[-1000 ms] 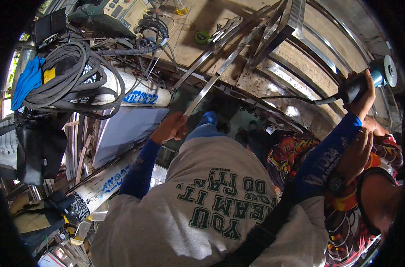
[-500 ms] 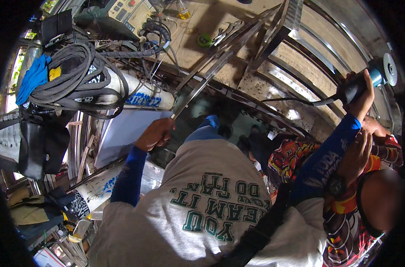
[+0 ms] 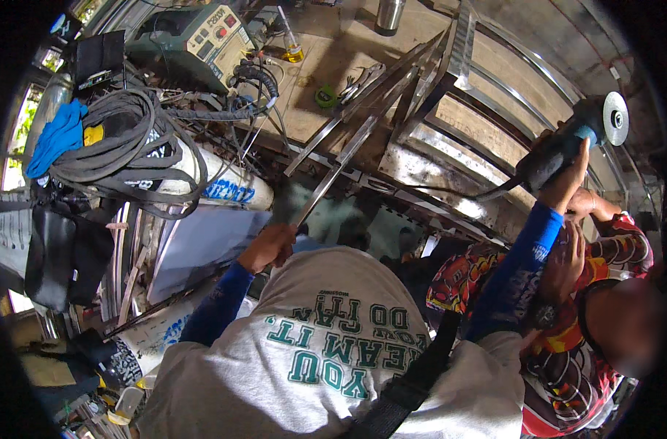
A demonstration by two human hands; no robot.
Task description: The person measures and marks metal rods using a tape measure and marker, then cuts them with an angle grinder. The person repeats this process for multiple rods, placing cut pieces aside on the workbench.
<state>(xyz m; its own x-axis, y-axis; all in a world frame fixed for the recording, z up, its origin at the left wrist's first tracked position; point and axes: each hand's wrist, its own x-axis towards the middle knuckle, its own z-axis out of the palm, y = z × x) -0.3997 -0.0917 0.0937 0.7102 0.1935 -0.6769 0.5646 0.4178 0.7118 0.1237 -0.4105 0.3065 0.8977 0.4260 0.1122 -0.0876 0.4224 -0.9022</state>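
My left hand (image 3: 270, 247) is closed around the near end of a long, shiny metal bar (image 3: 332, 179), which slants up to the right toward the table's edge. Off to the right, my right hand (image 3: 568, 175) grips the body of an angle grinder (image 3: 557, 155). Its pale round disc (image 3: 616, 119) faces outward at the far right, apart from the bar. A black power cord (image 3: 487, 196) trails from the grinder's back end to the left. Beyond the grinder stands a welded metal frame (image 3: 458, 55) with several parallel bars.
Close by my right arm is a co-worker in a patterned red-and-black shirt (image 3: 465, 278). A welding machine (image 3: 218, 45) sits on the worktable (image 3: 333, 36), with a green tape measure (image 3: 325, 96) and a metal tumbler (image 3: 389, 16). Coiled cables (image 3: 139, 146) lie over a white cylinder (image 3: 235, 186) at left.
The view has shifted. My right hand has brought the grinder leftward and lower, its disc now turned more face-on. My left hand, still on the bar, sits slightly lower and nearer my body.
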